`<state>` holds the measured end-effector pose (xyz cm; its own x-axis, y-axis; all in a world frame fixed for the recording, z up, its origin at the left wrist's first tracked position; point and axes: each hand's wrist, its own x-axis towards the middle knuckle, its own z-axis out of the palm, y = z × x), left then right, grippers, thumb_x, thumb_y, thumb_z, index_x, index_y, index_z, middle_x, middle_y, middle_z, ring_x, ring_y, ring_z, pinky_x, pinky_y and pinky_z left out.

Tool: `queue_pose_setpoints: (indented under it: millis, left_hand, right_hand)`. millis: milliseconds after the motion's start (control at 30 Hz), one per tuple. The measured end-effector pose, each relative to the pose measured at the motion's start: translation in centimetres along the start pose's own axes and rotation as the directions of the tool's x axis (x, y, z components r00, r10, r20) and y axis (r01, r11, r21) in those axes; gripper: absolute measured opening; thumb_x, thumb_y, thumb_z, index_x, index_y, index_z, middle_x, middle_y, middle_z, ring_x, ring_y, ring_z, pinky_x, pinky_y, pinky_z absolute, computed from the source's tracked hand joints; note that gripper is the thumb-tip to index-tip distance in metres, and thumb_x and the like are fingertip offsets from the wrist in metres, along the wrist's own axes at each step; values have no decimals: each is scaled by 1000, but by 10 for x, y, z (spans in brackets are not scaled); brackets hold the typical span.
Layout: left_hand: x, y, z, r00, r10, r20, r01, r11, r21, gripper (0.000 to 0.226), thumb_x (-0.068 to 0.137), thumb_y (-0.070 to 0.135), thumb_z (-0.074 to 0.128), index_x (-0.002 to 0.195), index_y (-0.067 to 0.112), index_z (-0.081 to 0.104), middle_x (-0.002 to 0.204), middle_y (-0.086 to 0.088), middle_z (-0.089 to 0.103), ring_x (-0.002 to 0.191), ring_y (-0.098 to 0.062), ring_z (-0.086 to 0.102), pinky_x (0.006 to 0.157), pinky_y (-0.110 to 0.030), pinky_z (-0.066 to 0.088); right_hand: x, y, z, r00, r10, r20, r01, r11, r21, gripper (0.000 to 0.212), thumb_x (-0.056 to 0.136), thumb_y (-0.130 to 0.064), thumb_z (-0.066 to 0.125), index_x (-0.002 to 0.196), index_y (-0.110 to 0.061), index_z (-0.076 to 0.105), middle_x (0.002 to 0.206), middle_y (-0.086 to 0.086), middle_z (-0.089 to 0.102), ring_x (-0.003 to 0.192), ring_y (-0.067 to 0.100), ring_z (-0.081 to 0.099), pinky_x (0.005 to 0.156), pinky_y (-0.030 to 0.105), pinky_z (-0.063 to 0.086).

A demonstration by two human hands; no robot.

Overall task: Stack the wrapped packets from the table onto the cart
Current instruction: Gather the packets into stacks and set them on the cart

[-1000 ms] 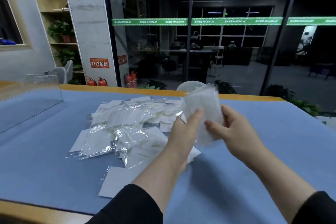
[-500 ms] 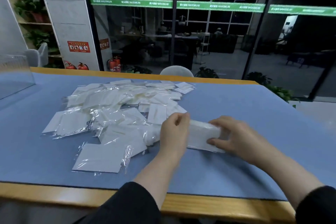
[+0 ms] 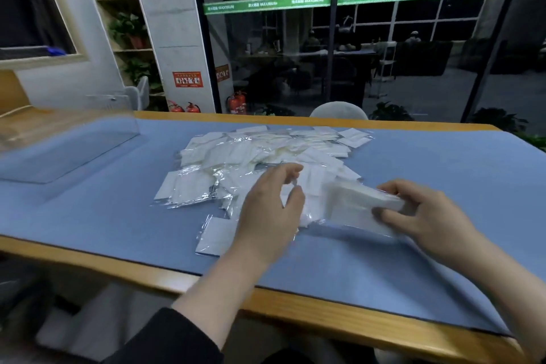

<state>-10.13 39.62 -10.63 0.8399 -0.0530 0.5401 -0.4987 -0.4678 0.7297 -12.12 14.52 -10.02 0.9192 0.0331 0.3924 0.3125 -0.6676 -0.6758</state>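
Note:
A loose pile of clear-wrapped white packets (image 3: 260,154) lies in the middle of the blue table mat (image 3: 443,162). My right hand (image 3: 428,213) grips the right end of a small stack of packets (image 3: 351,204), held low over the mat at the pile's right edge. Just left of that stack, my left hand (image 3: 271,207) hovers over the pile's near side, its fingers loosely curled and holding nothing. A single packet (image 3: 215,233) lies apart, nearest the table's front edge. No cart is in view.
A clear acrylic box (image 3: 74,142) stands on the mat at the left. The table's wooden front edge (image 3: 325,310) runs below my arms. A pale chair back (image 3: 339,109) rises behind the far edge, in front of glass walls.
My left hand has let go of the stack and moved left over the pile. My right hand still holds the stack near the mat.

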Motion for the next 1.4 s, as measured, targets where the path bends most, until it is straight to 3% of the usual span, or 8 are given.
queue_pose_setpoints:
  millis: [200,400,567,667,833,1067,1233,1400]
  left_hand:
    - [5,-49,-100,787,-367,495,-44,768,639,81,83,51,74,152,38,34,143,19,41,135,-6,39,109,-23,31]
    - [9,-50,-100,757,-364,543,-120,739,663,90,76,59,80,151,32,41,149,10,48,137,-14,43,114,-33,34]
    - [13,-40,-93,764,-385,517,-80,739,669,31,83,46,76,103,29,61,98,10,63,95,-18,57,75,-30,41]
    - [18,-38,-87,813,-330,480,6,829,560,28,86,39,76,76,23,55,77,5,55,75,-18,51,62,-31,36]
    - [40,-29,-62,819,-267,507,-151,753,640,43,84,52,76,114,24,65,144,5,48,133,-21,44,110,-41,36]
    - [55,-26,-36,642,-380,666,-287,686,668,107,72,66,79,157,33,24,157,9,40,145,-21,35,115,-43,27]
    - [52,-12,-32,623,-392,677,-298,681,669,90,84,50,76,157,30,26,148,0,48,137,-28,39,96,-37,29]
    - [47,-15,-38,731,-267,628,-202,795,572,53,92,26,66,141,25,46,133,2,59,116,-20,54,96,-36,45]
  right_hand:
    - [3,-4,45,1000,9,-29,-6,996,91,27,86,-17,77,95,-40,64,87,-25,67,80,-6,58,69,5,39]
    - [1,5,45,994,72,-85,-59,987,148,20,87,-21,77,94,-37,67,86,-25,67,73,4,60,66,17,45]
    - [-1,8,42,982,148,-114,-120,968,221,15,87,-25,77,99,-32,70,79,-19,70,72,10,63,65,21,47]
    - [-1,10,40,974,190,-123,-150,949,276,14,87,-27,77,99,-31,71,80,-13,72,70,12,63,64,28,48]
    - [-1,9,37,973,192,-125,-139,929,344,11,89,-20,76,97,-28,72,82,-10,72,69,9,62,62,24,48]
    - [-2,9,38,972,203,-114,-146,913,381,11,89,-21,75,99,-27,72,86,-8,73,74,14,64,69,34,49]
    - [-2,8,37,973,198,-120,-144,923,358,11,89,-21,76,97,-28,72,83,-12,72,73,10,62,72,35,49]
    - [-2,7,34,966,188,-174,-109,915,387,12,89,-18,75,92,-29,71,81,-10,72,72,12,62,67,33,47]
